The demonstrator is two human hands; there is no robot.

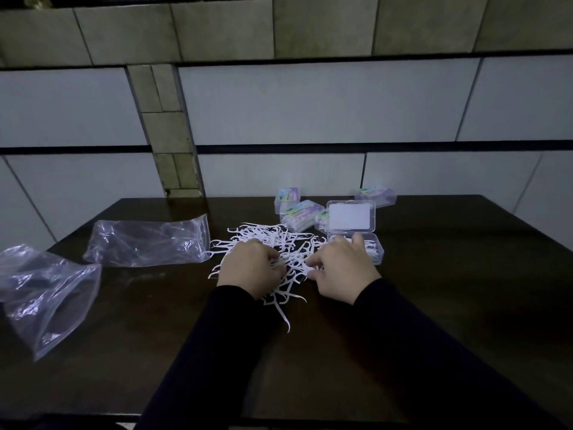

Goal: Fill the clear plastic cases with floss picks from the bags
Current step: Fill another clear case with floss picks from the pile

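A loose pile of white floss picks (273, 243) lies spread on the dark table (434, 290). My left hand (249, 268) sits on the pile's left part, fingers curled down into the picks. My right hand (341, 268) is at the pile's right edge, fingers bent over several picks, right in front of an open clear plastic case (373, 248). That case has its lid (350, 220) standing up and holds some picks. Whether either hand really holds picks is hidden under the fingers.
Several shut, filled cases with coloured labels (299, 212) stand behind the pile, one more (376, 195) at the back right. Two emptied clear plastic bags lie to the left, one (148, 242) beside the pile and one (46, 293) near the table's left edge. A tiled wall rises behind.
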